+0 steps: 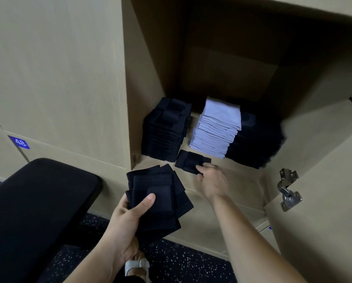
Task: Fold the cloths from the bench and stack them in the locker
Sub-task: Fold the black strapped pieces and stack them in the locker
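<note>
My left hand [130, 217] grips a fanned bundle of several folded black cloths [160, 193] in front of the open locker [242, 184]. My right hand [210, 179] pinches one folded black cloth [190, 161] at its near edge, low over the locker floor. Behind it stand a tall stack of black cloths [166, 130] on the left, a stack of light lilac cloths [218, 129] in the middle and a dark stack [258, 144] on the right, partly in shadow.
The black padded bench [32, 207] fills the lower left. The locker door [317, 180] hangs open at the right with metal hinges [289, 190]. A closed locker panel bears the blue tag 48 [19, 142]. Speckled dark floor and my shoe [136, 266] lie below.
</note>
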`<state>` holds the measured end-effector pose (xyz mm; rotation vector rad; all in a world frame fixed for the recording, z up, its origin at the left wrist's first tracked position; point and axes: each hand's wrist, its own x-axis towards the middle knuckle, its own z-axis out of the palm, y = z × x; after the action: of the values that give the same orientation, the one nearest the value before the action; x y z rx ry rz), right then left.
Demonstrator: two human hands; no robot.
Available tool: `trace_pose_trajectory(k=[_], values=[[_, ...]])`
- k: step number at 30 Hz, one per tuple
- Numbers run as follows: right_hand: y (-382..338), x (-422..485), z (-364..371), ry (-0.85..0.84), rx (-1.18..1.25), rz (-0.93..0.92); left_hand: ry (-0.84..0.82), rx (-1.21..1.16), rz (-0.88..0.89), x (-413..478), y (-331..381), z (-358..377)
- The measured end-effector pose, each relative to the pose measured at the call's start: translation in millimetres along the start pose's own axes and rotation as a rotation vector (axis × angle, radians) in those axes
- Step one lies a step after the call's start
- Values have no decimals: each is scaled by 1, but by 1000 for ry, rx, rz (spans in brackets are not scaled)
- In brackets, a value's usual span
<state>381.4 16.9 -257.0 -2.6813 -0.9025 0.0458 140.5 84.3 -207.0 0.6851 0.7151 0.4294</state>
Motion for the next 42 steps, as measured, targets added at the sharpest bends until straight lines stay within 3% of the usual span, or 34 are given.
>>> trace_pose_trajectory(k=[10,14,19,21,26,31,42], values=[[-2,-1,0,18,66,-26,-7,15,4,6,0,1],[-15,-31,-20,128,315,15,7,5,15,-3,2,1],[-51,-79,-65,103,657,-61,8,-2,10,-26,5,4],[-64,-102,-86,-4,653,-173,-1,-3,8,-38,5,4],[-87,-139,-115,-179,310,-369,-31,4,11,-70,7,6],[-97,-158,-132,-208,261,-341,-37,-22,-10,-95,12,6],[-113,-197,-127,-182,757,-128,3,-73,75,-117,21,5]])
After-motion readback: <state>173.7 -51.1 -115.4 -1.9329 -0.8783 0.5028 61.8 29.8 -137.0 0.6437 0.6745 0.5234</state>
